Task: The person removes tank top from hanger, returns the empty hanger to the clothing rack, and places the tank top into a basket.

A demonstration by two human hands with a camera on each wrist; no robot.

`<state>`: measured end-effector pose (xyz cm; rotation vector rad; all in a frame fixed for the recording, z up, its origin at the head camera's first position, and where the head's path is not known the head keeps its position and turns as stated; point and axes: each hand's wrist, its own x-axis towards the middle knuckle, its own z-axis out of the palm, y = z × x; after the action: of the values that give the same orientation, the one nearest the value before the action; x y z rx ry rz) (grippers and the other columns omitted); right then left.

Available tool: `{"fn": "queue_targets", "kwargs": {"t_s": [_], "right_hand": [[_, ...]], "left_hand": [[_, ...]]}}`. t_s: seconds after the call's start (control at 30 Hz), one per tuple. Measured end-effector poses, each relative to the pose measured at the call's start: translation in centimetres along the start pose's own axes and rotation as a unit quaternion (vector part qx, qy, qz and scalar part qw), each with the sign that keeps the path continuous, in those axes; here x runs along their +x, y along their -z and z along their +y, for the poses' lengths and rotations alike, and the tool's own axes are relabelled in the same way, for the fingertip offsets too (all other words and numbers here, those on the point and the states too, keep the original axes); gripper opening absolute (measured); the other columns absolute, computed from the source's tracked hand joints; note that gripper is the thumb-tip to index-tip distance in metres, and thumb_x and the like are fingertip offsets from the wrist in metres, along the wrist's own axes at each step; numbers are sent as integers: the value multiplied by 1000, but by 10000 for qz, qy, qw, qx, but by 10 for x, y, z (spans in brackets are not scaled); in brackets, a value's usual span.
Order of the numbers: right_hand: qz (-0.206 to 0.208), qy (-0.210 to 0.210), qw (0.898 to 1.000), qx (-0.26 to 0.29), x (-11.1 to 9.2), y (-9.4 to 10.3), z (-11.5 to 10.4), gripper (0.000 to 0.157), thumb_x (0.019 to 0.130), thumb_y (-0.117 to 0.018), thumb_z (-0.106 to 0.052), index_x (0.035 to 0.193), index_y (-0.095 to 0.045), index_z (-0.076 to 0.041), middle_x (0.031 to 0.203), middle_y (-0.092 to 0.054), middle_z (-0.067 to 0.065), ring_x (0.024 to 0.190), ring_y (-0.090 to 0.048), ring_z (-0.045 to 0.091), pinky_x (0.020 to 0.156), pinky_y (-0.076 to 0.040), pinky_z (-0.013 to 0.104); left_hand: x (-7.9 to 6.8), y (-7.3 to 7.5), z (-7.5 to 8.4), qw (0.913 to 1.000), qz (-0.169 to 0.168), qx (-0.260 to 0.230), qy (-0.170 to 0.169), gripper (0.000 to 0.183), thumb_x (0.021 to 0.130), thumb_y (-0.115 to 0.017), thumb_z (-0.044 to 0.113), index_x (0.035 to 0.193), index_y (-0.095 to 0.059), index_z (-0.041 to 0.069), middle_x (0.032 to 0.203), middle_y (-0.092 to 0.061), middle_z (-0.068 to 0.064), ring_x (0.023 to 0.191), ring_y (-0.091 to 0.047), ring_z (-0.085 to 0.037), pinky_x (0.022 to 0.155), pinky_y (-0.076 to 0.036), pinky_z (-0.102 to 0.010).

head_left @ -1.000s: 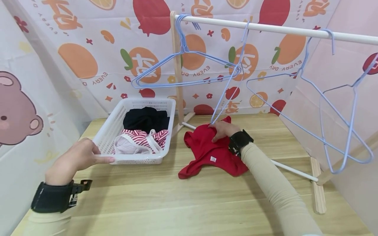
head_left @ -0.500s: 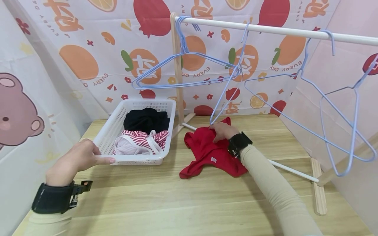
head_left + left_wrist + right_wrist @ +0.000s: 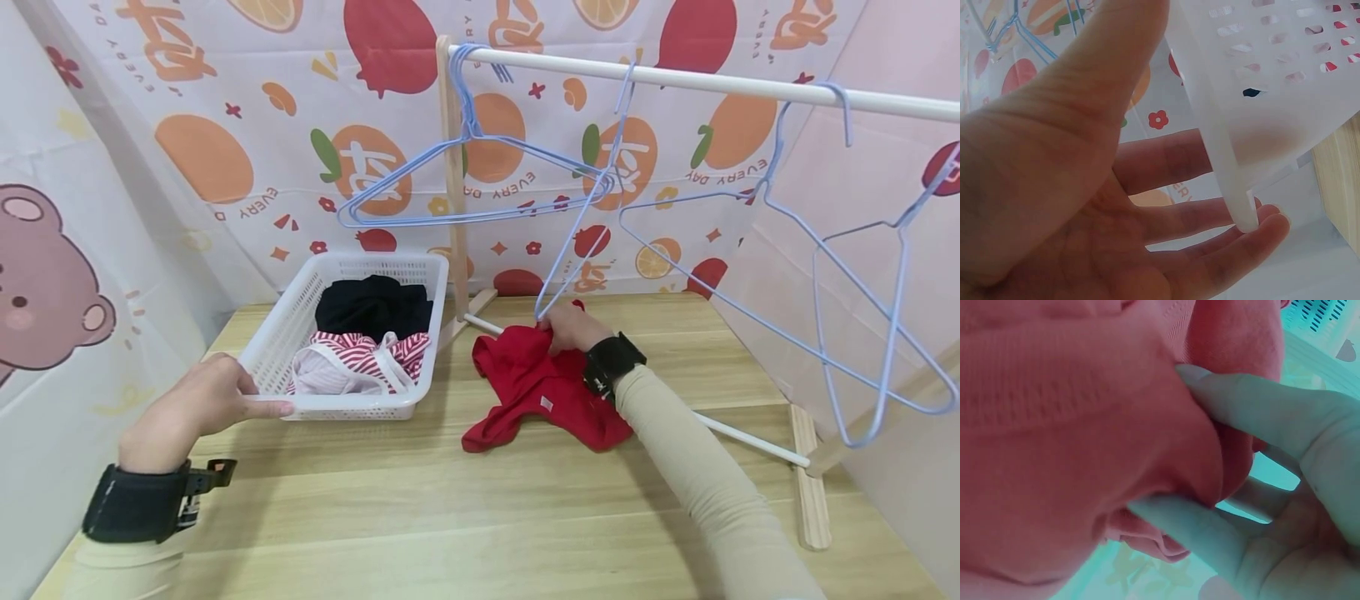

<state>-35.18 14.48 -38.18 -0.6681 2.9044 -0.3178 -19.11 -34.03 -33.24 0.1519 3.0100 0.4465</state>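
Observation:
A red garment (image 3: 528, 379) with a small white label lies rumpled on the wooden table. My right hand (image 3: 573, 327) pinches its far part between thumb and fingers; in the right wrist view the cloth (image 3: 1072, 469) bunches between them. The lower end of a blue hanger (image 3: 558, 275) comes down right beside those fingers; contact is unclear. At the left, my left hand (image 3: 191, 408) holds the near left corner of a white plastic basket (image 3: 348, 403). The left wrist view has the fingers (image 3: 1172, 156) reaching past the basket's rim. Black clothing (image 3: 372, 307) and a red-striped garment (image 3: 360, 363) lie inside.
A rack with a white rail (image 3: 705, 81) spans above the table, carrying several blue hangers (image 3: 450, 218). Its wooden foot (image 3: 812, 508) stands at the right, joined by a low white bar (image 3: 753, 437). Printed cloth hangs behind.
My right hand and the red garment have shifted very slightly to the right and away. The left hand still holds the basket corner. The head view has tilted slightly.

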Motion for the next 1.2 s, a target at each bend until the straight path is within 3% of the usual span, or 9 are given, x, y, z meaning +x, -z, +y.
{"fn": "queue_targets", "kwargs": {"t_s": [0.2, 0.5, 0.73, 1.03, 1.2], "right_hand": [[460, 235, 9984, -208, 2, 5, 4, 19, 77, -87, -3, 92, -76, 2, 93, -73, 16, 96, -62, 31, 82, -55, 40], [328, 221, 9986, -351, 0, 14, 5, 13, 76, -83, 0, 89, -79, 2, 90, -73, 16, 96, -59, 29, 76, -51, 35], [381, 405, 9982, -235, -4, 29, -1, 9, 76, -81, 3, 85, -78, 2, 79, -73, 14, 74, -65, 26, 64, -52, 30], [377, 114, 9991, 164, -14, 46, -21, 23, 78, -81, 2, 95, -66, 1, 85, -69, 14, 63, -63, 21, 57, -52, 28], [404, 2, 9992, 30, -18, 55, -27, 19, 76, -81, -1, 92, -70, 0, 89, -70, 14, 64, -64, 18, 58, -52, 26]], "left_hand": [[0, -1, 0, 10000, 4, 8, 6, 55, 74, -90, 50, 74, -75, -3, 72, -45, -6, 70, -43, -22, 57, -33, -33], [-1, 0, 1, 10000, -34, 18, 56, 55, 74, -89, 51, 72, -74, -2, 72, -43, -5, 69, -42, -22, 57, -33, -32], [-1, 0, 1, 10000, 9, 4, 24, 53, 75, -89, 49, 69, -72, -1, 70, -41, -3, 68, -41, -21, 57, -32, -32], [-3, 1, 1, 10000, 54, -72, -13, 53, 74, -90, 48, 73, -75, -3, 72, -47, -6, 69, -44, -22, 58, -34, -33], [-4, 1, 1, 9999, 82, -57, -21, 53, 73, -90, 48, 73, -75, -3, 73, -49, -7, 70, -44, -23, 58, -34, -33]]}}
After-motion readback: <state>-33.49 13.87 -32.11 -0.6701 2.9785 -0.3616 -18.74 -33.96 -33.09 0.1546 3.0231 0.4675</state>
